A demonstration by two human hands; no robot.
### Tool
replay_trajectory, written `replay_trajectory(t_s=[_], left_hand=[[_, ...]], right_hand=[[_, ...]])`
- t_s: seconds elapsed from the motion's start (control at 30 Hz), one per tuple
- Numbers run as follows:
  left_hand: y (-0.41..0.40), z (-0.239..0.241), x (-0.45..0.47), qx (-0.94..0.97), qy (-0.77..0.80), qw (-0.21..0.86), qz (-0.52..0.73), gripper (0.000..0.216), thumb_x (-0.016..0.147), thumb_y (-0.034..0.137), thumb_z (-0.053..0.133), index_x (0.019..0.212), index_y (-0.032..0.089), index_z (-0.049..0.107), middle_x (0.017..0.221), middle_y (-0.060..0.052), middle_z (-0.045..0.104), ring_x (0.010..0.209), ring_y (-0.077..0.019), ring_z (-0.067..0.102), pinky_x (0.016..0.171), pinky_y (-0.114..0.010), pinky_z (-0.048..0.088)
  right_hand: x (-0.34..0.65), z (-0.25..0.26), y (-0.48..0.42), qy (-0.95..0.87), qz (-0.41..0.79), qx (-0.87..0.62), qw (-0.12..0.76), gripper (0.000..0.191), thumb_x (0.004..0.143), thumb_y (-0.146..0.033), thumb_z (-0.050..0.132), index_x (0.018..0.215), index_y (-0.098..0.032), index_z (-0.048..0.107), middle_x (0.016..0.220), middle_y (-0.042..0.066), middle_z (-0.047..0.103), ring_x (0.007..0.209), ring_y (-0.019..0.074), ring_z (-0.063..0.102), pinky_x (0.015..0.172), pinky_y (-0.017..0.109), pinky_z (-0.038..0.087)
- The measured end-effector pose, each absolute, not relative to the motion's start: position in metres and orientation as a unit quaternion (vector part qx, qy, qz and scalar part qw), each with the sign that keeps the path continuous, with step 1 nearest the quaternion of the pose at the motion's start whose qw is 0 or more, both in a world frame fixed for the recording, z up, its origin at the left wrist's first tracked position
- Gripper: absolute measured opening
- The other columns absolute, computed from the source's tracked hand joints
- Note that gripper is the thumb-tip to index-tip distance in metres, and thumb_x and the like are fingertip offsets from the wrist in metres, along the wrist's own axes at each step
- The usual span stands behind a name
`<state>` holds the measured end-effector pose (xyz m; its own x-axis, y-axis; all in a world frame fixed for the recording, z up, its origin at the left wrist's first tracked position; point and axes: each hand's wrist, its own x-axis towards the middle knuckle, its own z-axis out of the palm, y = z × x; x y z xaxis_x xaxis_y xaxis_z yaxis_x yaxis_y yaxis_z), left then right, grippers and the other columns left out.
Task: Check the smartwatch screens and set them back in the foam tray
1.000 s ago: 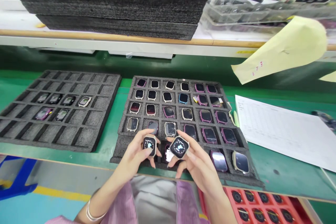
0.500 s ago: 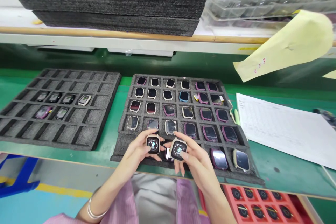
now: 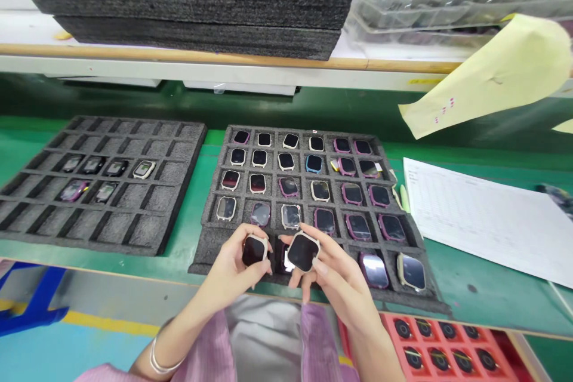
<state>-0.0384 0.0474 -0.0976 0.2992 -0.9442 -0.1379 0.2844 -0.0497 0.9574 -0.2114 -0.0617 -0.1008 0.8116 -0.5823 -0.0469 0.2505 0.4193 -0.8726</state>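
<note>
Green workbench (image 3: pixel 461 268) bears papers (image 3: pixel 483 221) beside a watch-filled foam tray (image 3: pixel 273 185).

left watch (image 3: pixel 255 250), pale-framed, dark-screened, right watch (image 3: pixel 303 252), looking alike, turned askew, both held apart over foam tray (image 3: pixel 213 245)

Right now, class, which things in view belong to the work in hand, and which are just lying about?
In the work:
watch in the left hand
watch in the right hand
foam tray beneath them
other foam tray, probably

Apparently just nearby:
white papers
yellow paper
clear plastic trays
red tray
</note>
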Motion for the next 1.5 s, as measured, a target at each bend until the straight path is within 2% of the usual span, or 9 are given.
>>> replay_trajectory(t_s=[0.17,0.37,0.5,0.73,0.87,1.03,1.17,1.33,1.5], left_hand=[[0.048,-0.101,-0.039,0.572,-0.353,0.601,-0.433,0.022,0.08,0.011,0.066,0.09,0.02,0.049,0.082,0.004,0.05,0.067,-0.0096,0.045,0.063,-0.021,0.04],[0.05,-0.104,-0.037,0.565,-0.351,0.596,-0.451,0.019,0.081,0.009,0.059,0.089,0.021,0.047,0.08,0.004,0.049,0.063,-0.0094,0.043,0.055,-0.02,0.036],[0.05,-0.103,-0.039,0.574,-0.352,0.586,-0.451,0.02,0.08,0.008,0.061,0.088,0.021,0.047,0.08,0.004,0.049,0.064,-0.0091,0.044,0.055,-0.02,0.036],[0.05,-0.107,-0.041,0.566,-0.338,0.592,-0.465,0.021,0.083,0.016,0.064,0.096,0.021,0.048,0.079,0.006,0.046,0.045,-0.0028,0.033,0.042,-0.019,0.026],[0.049,-0.108,-0.039,0.576,-0.347,0.587,-0.45,0.02,0.081,0.011,0.06,0.094,0.021,0.048,0.08,0.005,0.046,0.049,-0.0044,0.037,0.043,-0.019,0.027],[0.051,-0.104,-0.038,0.59,-0.367,0.572,-0.435,0.02,0.076,0.005,0.053,0.084,0.021,0.046,0.076,0.005,0.045,0.06,-0.0089,0.041,0.051,-0.018,0.035],[0.051,-0.105,-0.039,0.592,-0.359,0.587,-0.42,0.019,0.077,0.007,0.056,0.088,0.021,0.048,0.078,0.004,0.046,0.062,-0.0097,0.042,0.053,-0.019,0.034],[0.05,-0.105,-0.039,0.595,-0.344,0.583,-0.434,0.019,0.077,0.01,0.058,0.089,0.021,0.048,0.078,0.004,0.047,0.055,-0.0078,0.039,0.049,-0.019,0.03],[0.051,-0.103,-0.038,0.59,-0.363,0.578,-0.432,0.019,0.075,0.006,0.055,0.085,0.021,0.047,0.076,0.004,0.045,0.064,-0.0106,0.041,0.056,-0.02,0.036]], right_hand=[[-0.209,-0.102,-0.061,0.144,-0.258,-0.464,0.835,0.04,0.098,-0.021,0.058,0.137,-0.032,0.055,0.133,0.015,0.06,0.074,0.019,0.073,0.051,0.023,0.06],[-0.208,-0.104,-0.061,0.142,-0.267,-0.466,0.831,0.036,0.097,-0.021,0.062,0.131,-0.032,0.061,0.126,0.014,0.064,0.066,0.0156,0.073,0.048,0.019,0.059],[-0.209,-0.102,-0.061,0.14,-0.265,-0.454,0.839,0.036,0.095,-0.024,0.065,0.13,-0.03,0.062,0.122,0.014,0.066,0.063,0.0159,0.073,0.047,0.02,0.059],[-0.21,-0.095,-0.059,0.187,-0.266,-0.428,0.844,0.036,0.092,-0.027,0.069,0.127,-0.028,0.064,0.121,0.014,0.067,0.062,0.0162,0.072,0.046,0.019,0.058],[-0.21,-0.097,-0.06,0.184,-0.267,-0.424,0.846,0.036,0.092,-0.026,0.069,0.127,-0.028,0.065,0.12,0.014,0.068,0.061,0.0161,0.072,0.045,0.019,0.058],[-0.21,-0.103,-0.063,0.156,-0.267,-0.434,0.846,0.037,0.091,-0.024,0.069,0.128,-0.028,0.064,0.118,0.016,0.068,0.058,0.0172,0.072,0.042,0.021,0.058],[-0.209,-0.1,-0.062,0.169,-0.268,-0.435,0.843,0.036,0.093,-0.026,0.067,0.128,-0.027,0.064,0.119,0.015,0.068,0.059,0.0163,0.072,0.045,0.02,0.058],[-0.209,-0.105,-0.064,0.15,-0.267,-0.448,0.84,0.035,0.093,-0.025,0.067,0.127,-0.027,0.064,0.117,0.015,0.069,0.057,0.0164,0.072,0.043,0.02,0.058],[-0.21,-0.106,-0.063,0.169,-0.265,-0.453,0.834,0.038,0.091,-0.028,0.069,0.128,-0.025,0.063,0.117,0.017,0.068,0.053,0.0177,0.071,0.038,0.023,0.057]])
